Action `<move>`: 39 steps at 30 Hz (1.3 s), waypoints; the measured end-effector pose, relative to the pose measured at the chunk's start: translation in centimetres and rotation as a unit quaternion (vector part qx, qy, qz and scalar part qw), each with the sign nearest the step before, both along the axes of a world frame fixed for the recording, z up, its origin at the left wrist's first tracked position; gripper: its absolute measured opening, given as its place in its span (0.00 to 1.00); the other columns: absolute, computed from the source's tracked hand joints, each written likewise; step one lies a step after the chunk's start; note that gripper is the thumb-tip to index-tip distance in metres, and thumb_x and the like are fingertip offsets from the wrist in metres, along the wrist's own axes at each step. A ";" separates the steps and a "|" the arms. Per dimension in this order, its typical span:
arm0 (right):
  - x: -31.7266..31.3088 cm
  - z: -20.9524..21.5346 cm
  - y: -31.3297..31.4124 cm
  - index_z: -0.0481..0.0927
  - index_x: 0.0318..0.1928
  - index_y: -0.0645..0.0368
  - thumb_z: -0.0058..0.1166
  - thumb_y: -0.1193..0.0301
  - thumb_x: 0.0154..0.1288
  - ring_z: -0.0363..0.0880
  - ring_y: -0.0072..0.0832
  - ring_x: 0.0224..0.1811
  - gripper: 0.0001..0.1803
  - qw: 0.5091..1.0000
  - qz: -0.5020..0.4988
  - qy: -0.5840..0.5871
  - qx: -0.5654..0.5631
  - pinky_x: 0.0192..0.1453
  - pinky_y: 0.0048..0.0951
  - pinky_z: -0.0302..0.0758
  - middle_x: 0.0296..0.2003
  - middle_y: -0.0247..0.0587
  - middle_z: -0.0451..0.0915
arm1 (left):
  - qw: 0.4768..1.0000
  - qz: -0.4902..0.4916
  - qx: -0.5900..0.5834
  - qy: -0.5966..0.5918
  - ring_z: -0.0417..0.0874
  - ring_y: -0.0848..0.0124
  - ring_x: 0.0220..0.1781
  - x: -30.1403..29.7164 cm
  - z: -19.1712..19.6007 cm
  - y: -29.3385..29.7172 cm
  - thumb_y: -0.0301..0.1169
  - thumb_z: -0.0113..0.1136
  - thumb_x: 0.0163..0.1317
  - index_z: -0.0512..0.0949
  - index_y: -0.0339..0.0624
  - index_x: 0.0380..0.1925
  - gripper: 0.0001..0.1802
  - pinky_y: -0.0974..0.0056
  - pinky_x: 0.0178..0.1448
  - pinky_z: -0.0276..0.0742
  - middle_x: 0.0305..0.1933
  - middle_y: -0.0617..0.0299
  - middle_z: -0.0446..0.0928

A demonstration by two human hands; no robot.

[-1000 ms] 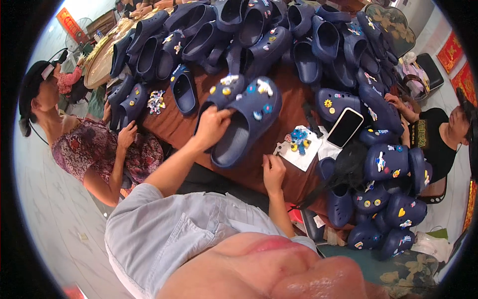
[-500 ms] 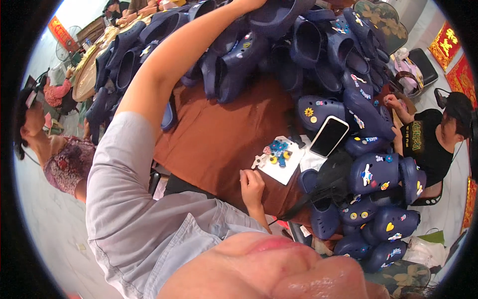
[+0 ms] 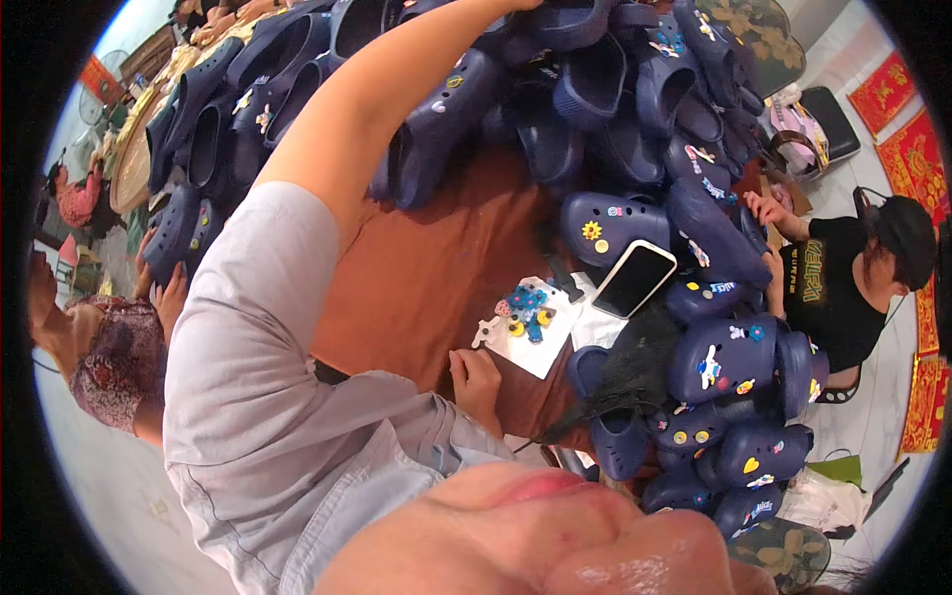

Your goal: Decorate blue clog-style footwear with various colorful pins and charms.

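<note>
My left arm reaches across the brown tablecloth to the far pile of navy clogs [image 3: 592, 79]. My left hand [image 3: 523, 4] is at the top edge of the view, beside a clog; its fingers are cut off. Near the table's close edge, my right hand [image 3: 476, 380] rests with curled fingers, and their inside is hidden. Just beyond it lies a white sheet [image 3: 540, 355] bearing several small shoe charms [image 3: 529, 309] in blue, yellow and pink. A navy clog [image 3: 617, 228] with a yellow sun charm stands behind the sheet.
A phone [image 3: 635, 280] with a dark screen lies right of the sheet, near a black cloth-like item [image 3: 630, 372]. More charm-studded clogs [image 3: 724, 357] are heaped at right. One person [image 3: 843, 278] sits beyond them; another person [image 3: 119, 347] at left has hands on a clog [image 3: 171, 236].
The whole view has shifted, so the table things sit further left. My left arm still stretches to the far pile, its hand slightly further right. My right hand stays curled near the sheet.
</note>
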State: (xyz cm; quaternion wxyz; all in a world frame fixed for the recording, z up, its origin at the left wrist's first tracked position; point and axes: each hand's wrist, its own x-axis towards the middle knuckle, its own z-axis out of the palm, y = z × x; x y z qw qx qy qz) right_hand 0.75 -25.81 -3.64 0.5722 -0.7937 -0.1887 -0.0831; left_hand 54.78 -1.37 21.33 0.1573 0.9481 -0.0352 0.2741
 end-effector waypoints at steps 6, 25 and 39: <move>0.2 -0.4 -0.4 0.81 0.33 0.65 0.61 0.77 0.65 0.76 0.46 0.28 0.04 1.000 0.003 -0.007 -0.021 0.32 0.42 0.73 0.27 0.49 0.79 | 0.991 -0.087 0.093 0.048 0.87 0.51 0.44 -4.4 3.1 5.4 0.36 0.60 0.58 0.85 0.56 0.53 0.21 0.54 0.52 0.82 0.43 0.44 0.85; 0.7 -1.1 0.2 0.81 0.32 0.63 0.58 0.74 0.68 0.78 0.40 0.27 0.07 0.997 -0.020 -0.038 -0.058 0.33 0.38 0.73 0.24 0.43 0.79 | 0.974 0.198 0.095 0.056 0.82 0.45 0.54 -11.7 -2.5 14.1 0.39 0.65 0.58 0.73 0.48 0.58 0.27 0.45 0.59 0.77 0.48 0.42 0.83; 0.1 -1.5 -0.7 0.82 0.32 0.63 0.57 0.70 0.70 0.77 0.41 0.28 0.10 0.993 -0.025 -0.049 -0.102 0.35 0.41 0.72 0.24 0.45 0.79 | 0.959 0.171 0.014 -0.225 0.82 0.45 0.52 -18.2 5.1 17.7 0.30 0.66 0.54 0.80 0.49 0.56 0.25 0.47 0.56 0.77 0.48 0.43 0.82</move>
